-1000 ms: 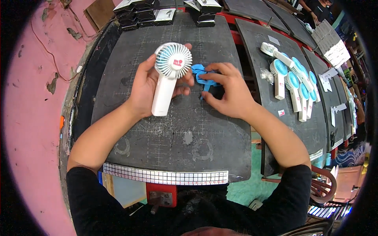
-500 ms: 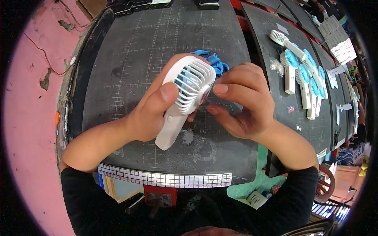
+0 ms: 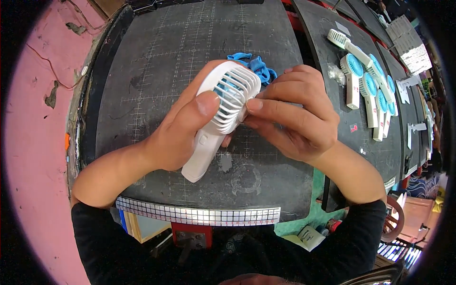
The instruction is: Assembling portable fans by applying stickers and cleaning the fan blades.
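Observation:
A white handheld fan [image 3: 241,85] with blue blades behind its slatted grille is gripped in my left hand [image 3: 187,116], the thumb lying along the grille's edge. Its handle, with a round button, slants down toward me. My right hand [image 3: 304,114] has its thumb and index finger pinched at the centre of the grille, touching the fan there. Whatever may lie between those fingertips is too small to make out. Just beyond the fan lies a crumpled blue cloth [image 3: 259,69].
Several white fans with blue blades [image 3: 368,85] lie on the neighbouring dark board at right, beside a crumpled clear plastic piece [image 3: 336,73]. A gridded ruler strip [image 3: 199,214] runs along the near edge of my dark worktable [image 3: 142,90]. A pink wall [image 3: 38,156] stands at left.
My right thumb and index finger have come in from beside the fan and now touch its grille centre. The left hand keeps its hold, with the fan shifted slightly.

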`<action>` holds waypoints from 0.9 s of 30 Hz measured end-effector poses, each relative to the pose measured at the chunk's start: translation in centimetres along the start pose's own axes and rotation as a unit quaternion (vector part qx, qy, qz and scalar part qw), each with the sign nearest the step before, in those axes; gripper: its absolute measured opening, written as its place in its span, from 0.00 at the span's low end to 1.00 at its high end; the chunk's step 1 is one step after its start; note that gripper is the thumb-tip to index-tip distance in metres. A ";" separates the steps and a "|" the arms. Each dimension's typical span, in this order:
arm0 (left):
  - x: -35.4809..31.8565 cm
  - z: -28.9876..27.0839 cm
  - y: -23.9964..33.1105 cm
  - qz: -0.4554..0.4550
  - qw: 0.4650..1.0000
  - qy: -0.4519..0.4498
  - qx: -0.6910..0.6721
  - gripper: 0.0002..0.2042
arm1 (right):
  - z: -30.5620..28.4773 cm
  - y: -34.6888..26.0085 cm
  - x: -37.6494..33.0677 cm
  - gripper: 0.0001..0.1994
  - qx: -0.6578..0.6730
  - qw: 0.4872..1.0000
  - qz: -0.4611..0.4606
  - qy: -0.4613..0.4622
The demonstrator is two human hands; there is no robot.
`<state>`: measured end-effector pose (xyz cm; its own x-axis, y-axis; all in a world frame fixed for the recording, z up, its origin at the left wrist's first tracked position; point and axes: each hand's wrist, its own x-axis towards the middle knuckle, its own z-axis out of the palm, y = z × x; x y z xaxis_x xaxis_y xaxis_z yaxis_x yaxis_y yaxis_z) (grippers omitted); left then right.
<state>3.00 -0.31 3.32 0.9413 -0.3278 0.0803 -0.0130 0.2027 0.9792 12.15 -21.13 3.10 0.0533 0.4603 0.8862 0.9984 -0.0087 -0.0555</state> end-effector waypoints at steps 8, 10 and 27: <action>0.2 0.0 -0.2 -0.043 0.998 0.013 0.034 0.28 | 0.1 0.3 -0.2 0.14 0.059 0.997 0.046 -0.037; 0.3 -0.2 -0.3 -0.047 0.998 0.003 0.036 0.27 | 0.2 0.5 -0.3 0.14 0.062 0.995 0.053 -0.053; 0.4 -0.1 -0.2 -0.130 0.991 0.036 0.023 0.32 | 0.2 0.9 -0.7 0.15 0.032 0.997 0.030 -0.059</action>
<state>3.43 -0.44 3.12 0.9366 -0.2956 -0.1880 0.2194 0.0765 0.9726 13.00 -21.28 2.31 0.1061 0.5617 0.8205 0.9902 0.0155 -0.1386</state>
